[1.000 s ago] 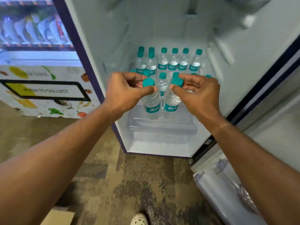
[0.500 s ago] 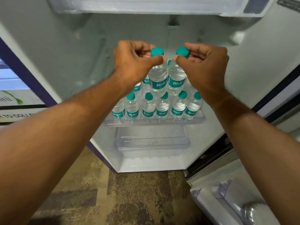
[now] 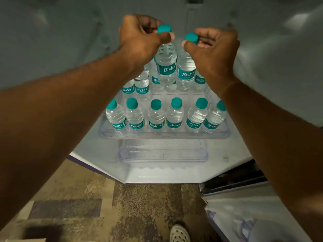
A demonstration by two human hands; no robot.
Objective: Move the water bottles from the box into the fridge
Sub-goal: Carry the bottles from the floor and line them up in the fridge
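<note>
Inside the open fridge (image 3: 272,95), my left hand (image 3: 141,41) pinches the neck of a clear water bottle (image 3: 166,67) just under its teal cap. Beside it my right hand (image 3: 213,51) pinches a second water bottle (image 3: 186,74) the same way. Both bottles hang upright above the middle of the clear shelf (image 3: 164,134). A front row of several teal-capped bottles (image 3: 156,116) stands along the shelf's front edge. More bottles (image 3: 142,86) stand behind at the left and right, partly hidden by my arms. The box is out of view.
A clear drawer (image 3: 162,154) sits below the shelf. The fridge door with its clear door bin (image 3: 244,222) stands open at the lower right. Patterned carpet (image 3: 111,206) lies below, with a white shoe (image 3: 180,234) at the bottom edge.
Both hands have carried their bottles deeper into the fridge, over the shelf's middle. The view has closed in on the shelf, and the left bottle now hangs slightly higher than the right one.
</note>
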